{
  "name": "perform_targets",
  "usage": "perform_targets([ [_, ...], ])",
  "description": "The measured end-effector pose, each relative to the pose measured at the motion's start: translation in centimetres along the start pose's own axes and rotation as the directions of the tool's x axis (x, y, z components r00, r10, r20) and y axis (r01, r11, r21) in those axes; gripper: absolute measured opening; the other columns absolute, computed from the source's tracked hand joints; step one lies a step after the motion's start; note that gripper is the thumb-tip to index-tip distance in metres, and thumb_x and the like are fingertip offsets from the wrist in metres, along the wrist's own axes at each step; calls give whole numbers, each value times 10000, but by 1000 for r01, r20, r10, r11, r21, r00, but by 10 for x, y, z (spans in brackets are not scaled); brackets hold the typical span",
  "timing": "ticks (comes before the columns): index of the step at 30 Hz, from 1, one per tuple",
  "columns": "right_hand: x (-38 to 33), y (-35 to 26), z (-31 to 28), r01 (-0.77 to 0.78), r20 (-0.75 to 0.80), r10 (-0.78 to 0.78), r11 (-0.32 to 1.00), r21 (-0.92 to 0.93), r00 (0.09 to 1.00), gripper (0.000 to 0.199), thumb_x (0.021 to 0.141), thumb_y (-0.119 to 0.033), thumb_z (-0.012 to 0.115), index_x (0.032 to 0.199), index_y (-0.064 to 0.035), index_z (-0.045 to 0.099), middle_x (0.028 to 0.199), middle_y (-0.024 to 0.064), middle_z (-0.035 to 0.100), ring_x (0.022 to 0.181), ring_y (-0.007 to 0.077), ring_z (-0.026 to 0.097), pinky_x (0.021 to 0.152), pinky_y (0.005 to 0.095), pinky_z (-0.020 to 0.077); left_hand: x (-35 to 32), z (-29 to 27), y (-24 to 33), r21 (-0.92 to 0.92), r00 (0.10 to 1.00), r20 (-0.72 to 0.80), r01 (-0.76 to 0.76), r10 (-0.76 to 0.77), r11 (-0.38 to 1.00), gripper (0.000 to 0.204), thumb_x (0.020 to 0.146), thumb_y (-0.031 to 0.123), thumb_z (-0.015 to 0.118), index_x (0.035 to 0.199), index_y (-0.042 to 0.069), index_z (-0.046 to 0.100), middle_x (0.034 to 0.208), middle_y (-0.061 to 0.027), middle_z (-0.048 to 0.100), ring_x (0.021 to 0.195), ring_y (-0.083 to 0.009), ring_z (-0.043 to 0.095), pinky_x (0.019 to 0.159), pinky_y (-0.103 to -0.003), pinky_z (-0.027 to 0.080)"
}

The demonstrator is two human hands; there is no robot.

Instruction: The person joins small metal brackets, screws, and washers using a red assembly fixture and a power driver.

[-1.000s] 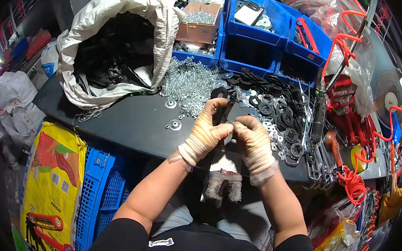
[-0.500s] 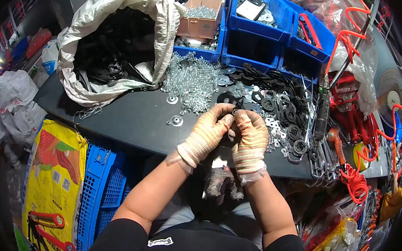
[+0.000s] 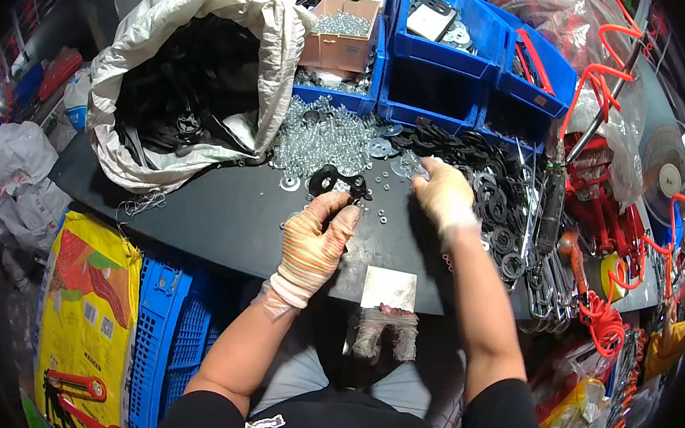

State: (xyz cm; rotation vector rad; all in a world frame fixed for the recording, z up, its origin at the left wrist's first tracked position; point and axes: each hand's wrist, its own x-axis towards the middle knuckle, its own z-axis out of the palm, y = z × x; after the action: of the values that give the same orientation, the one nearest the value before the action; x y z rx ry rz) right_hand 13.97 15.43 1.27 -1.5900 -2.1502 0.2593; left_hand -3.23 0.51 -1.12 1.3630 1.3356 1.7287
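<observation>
My left hand (image 3: pixel 311 249), in a striped glove with bare fingertips, pinches a small black plastic part with a ring-shaped end (image 3: pixel 325 180) above the dark tabletop. A pile of shiny small metal nuts or spacers (image 3: pixel 316 139) lies just beyond it. My right hand (image 3: pixel 445 195), gloved too, reaches to the edge of the parts, its thumb and forefinger slightly apart beside a round metal washer (image 3: pixel 407 163). Nothing can be made out between those fingers. Black plastic rings (image 3: pixel 492 197) lie to the right of this hand.
A white woven sack (image 3: pixel 109 112) of black parts stands at the back left. Blue bins (image 3: pixel 443 58) and a pinkish box (image 3: pixel 336 50) are at the back. A pale metal plate on a fixture (image 3: pixel 388 289) sits at the front edge. A red coiled hose (image 3: pixel 604 81) hangs right.
My hands have parted. The left one has moved left and down with the black part; the right one has left it and shifted right and forward to the washers.
</observation>
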Motion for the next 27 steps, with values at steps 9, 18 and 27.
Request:
perform_targets([
  [9,24,29,-14,269,425,-140,928,-259,894,200,813,-189,559,894,-92,714,952,165,686,897,340,661,824,403,518,-4,11,9,-452,991,27,126,-128,883,311,895,209,677,1123,13,599,776,-9,603,619,-61,524,553,-208,443],
  [18,-46,-12,-44,-341,349,-129,82,937,928,487,942,-457,472,1095,-12,598,790,110,665,606,165,623,487,240,439,-9,24,20,-468,988,66,154,-140,870,286,908,212,661,1109,18,600,791,2,603,676,-46,523,605,-191,435],
  [27,-123,-68,-81,-373,354,-233,-45,927,906,661,855,-148,663,1411,8,342,837,27,586,600,43,473,516,188,375,-22,38,35,-467,988,69,151,-135,871,259,916,199,652,1082,2,627,809,27,611,669,-25,511,578,-174,418],
])
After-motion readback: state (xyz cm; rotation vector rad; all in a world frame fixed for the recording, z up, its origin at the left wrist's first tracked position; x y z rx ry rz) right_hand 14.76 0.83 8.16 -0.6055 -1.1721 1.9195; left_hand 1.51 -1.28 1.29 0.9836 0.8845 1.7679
